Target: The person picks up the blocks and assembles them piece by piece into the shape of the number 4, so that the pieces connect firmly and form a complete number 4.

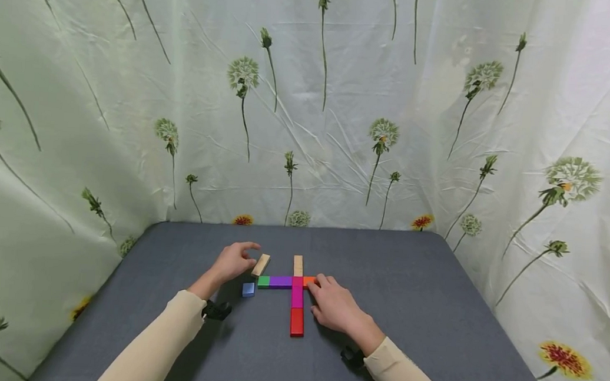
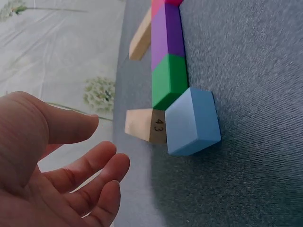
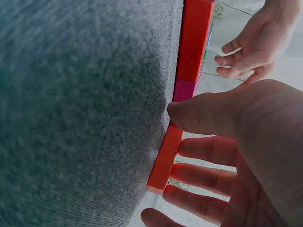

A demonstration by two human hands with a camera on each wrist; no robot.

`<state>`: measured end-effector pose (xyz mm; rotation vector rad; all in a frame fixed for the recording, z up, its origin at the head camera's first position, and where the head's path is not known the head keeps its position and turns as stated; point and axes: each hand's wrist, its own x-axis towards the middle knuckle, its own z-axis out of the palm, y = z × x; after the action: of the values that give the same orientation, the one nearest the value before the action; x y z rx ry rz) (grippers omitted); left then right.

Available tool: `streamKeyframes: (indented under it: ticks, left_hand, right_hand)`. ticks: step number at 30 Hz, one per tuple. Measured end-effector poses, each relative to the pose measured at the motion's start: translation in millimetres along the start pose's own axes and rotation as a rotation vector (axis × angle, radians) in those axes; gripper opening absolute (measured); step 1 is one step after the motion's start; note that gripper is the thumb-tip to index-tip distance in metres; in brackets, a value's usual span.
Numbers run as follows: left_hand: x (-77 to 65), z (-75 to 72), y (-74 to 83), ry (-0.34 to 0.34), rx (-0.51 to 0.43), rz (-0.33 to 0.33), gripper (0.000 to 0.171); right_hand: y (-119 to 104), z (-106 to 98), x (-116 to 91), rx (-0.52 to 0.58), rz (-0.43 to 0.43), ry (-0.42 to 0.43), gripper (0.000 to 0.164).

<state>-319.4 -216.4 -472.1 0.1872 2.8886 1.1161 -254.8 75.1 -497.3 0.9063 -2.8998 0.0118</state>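
Note:
My left hand [image 1: 234, 261] hovers over the table's left part, holding nothing, its thumb apart from the loosely bent fingers. Just right of those fingers lies a loose plain wooden block [image 1: 261, 265]; in the left wrist view its end [image 2: 158, 126] carries printed digits. A light blue block [image 2: 191, 124] sits nearby, in front of the green block [image 1: 264, 282]. On the right, my right hand [image 1: 335, 303] touches the orange block [image 3: 163, 158] with nearly straight fingers along its far side. The thumb is beside the magenta block [image 1: 297, 293].
Colored blocks form a flat cross: the purple block [image 1: 280, 282] and green one reach left, the red block [image 1: 297, 321] points toward me, and another wooden block [image 1: 298, 265] points away. A dark grey tabletop [image 1: 405, 351] meets a flowered curtain [image 1: 327, 174] behind.

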Motion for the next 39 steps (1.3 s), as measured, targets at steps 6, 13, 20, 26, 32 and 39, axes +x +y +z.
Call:
streamKeyframes:
  ticks: [6, 13, 20, 26, 32, 39]
  left_hand:
    - [-15.3, -1.1, 5.6, 0.015, 0.032, 0.029, 0.040]
    - [-35.1, 1.2, 2.4, 0.024, 0.073, 0.021, 0.029]
    - [-45.2, 5.1, -6.7, 0.002, 0.094, 0.000, 0.024]
    - [-47.3, 10.4, -15.9, -0.026, 0.130, 0.019, 0.023]
    - [-49.4, 13.8, -20.1, -0.017, 0.154, 0.047, 0.019]
    - [-50.2, 13.8, -19.1, -0.010, 0.151, 0.051, 0.014]
  right_hand:
    - [1, 0, 0, -0.001, 0.001, -0.005, 0.050]
    - [0, -1, -1, 0.007, 0.003, -0.005, 0.049]
    - [0, -2, -1, 0.000, -0.011, 0.015, 0.049]
    - [0, 0, -1, 0.000, -0.007, 0.007, 0.050]
    - [1, 0, -1, -0.007, -0.003, -0.003, 0.050]
    - [2, 0, -1, -0.003, -0.013, 0.013, 0.048]
